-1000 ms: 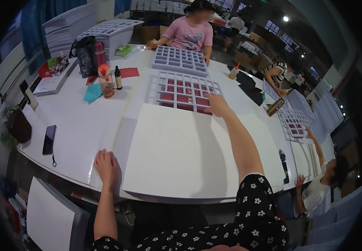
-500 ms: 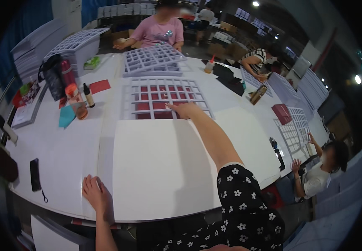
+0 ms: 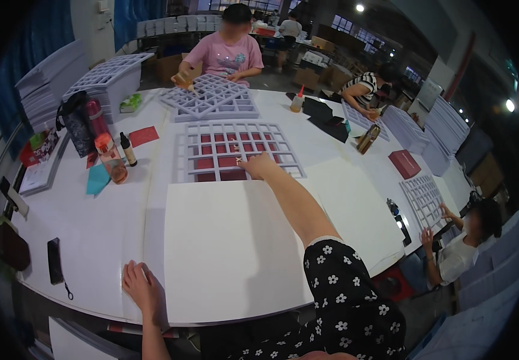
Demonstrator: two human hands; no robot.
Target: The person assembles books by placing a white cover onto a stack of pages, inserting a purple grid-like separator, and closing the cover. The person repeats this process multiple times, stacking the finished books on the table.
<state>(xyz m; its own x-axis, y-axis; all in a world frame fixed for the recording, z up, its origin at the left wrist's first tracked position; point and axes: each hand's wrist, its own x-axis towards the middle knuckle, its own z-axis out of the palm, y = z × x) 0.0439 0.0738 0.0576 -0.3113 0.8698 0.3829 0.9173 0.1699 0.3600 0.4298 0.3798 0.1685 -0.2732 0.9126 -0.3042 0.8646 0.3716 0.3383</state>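
Observation:
My left hand rests on the tabletop by the left edge of a large blank white board, its fingers apart and nothing in them. Beyond that board lies a white grid frame with red panels showing through its openings. Stretched out over the board, my right hand has its fingers curled and its fingertips down at the near part of the grid. Small pale bits show close to those fingertips. Whether anything is pinched there is too small to make out.
Across the table, a person holds a glue bottle over stacked grids. Bottles, a teal sheet and a phone lie at left. At right are a red box and another person's grid.
My right hand has shifted slightly on the grid; my left hand stays on the table. Across from me, the upper grid has been turned, and a glue bottle is now over it.

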